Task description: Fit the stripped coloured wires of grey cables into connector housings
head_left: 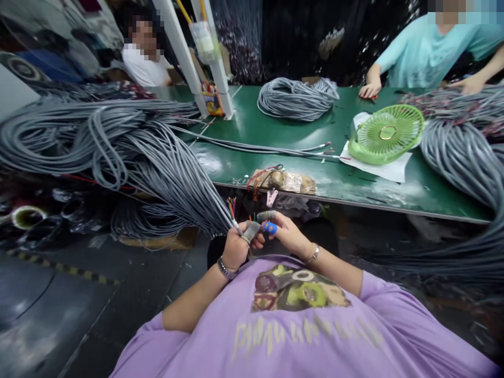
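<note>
My left hand (239, 244) is closed around the end of a grey cable (226, 212), its thumb wrapped in a grey finger cover. Colored wires (232, 207) fan out from a cable end just above that hand. Close beside it, my right hand (284, 231) pinches thin wires between finger and thumb; a grey cover and a blue one sit on its fingers. The fingertips of both hands nearly meet, partly hiding the wires. From the left, a thick bundle of grey cables (157, 142) runs over the table edge toward my hands.
On the green table (244, 126) lie a coiled grey cable (297, 98), a green fan (388, 134) on white paper and a taped bundle (289, 181) at the front edge. More cables (464, 152) hang at right. A white post (220, 68) stands behind. Co-workers sit across.
</note>
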`<state>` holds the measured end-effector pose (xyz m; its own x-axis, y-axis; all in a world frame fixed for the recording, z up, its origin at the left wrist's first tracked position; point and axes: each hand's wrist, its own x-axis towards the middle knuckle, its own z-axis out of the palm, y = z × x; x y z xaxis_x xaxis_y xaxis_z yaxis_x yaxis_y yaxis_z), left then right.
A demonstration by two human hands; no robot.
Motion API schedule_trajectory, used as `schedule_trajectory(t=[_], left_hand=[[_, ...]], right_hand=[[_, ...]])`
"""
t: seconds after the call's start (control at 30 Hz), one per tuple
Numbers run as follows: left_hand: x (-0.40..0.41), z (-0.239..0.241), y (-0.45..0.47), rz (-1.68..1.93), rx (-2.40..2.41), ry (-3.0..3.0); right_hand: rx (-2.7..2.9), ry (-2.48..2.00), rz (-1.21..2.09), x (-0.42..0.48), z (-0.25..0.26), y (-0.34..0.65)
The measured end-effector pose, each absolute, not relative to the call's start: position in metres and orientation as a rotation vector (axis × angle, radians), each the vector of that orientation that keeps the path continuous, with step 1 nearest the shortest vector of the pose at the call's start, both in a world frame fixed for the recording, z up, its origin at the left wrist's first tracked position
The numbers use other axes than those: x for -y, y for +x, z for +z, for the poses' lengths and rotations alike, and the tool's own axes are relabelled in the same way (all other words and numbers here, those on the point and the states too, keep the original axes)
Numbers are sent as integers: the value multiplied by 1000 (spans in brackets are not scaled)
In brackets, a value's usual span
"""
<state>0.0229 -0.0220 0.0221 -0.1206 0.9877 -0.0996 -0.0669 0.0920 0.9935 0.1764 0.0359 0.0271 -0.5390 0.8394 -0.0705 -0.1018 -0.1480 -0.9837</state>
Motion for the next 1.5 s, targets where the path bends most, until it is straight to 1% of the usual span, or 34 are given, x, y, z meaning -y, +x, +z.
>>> schedule_trajectory(t=[0.23, 0.47, 0.57, 0.7, 0.83, 1.13, 1.33, 1.5], left_hand=[[23, 19, 21, 1164, -1298, 1065], [23, 19, 20, 1198, -1315, 1033], [21, 21, 21, 1113, -1298, 1065], [20, 20, 20, 1001, -1274, 1112], [20, 20, 20, 956, -1288, 1176], [22, 20, 24, 1052, -1322, 1173], [20, 16, 22, 1119, -1308, 1047], [15, 20, 16, 1150, -1222, 946]], right_hand=[[1338, -774, 1825, -39, 36, 165], [1280, -815, 1869, -40, 30, 173], [1245, -832, 1910, -43, 30, 178], [1239, -743, 2008, -47, 32, 178], [1225, -739, 1985, -48, 28, 173], [1220, -817, 1793, -43, 19, 164], [1151, -784, 1874, -46, 19, 171], [935, -863, 1958, -61, 2, 184]])
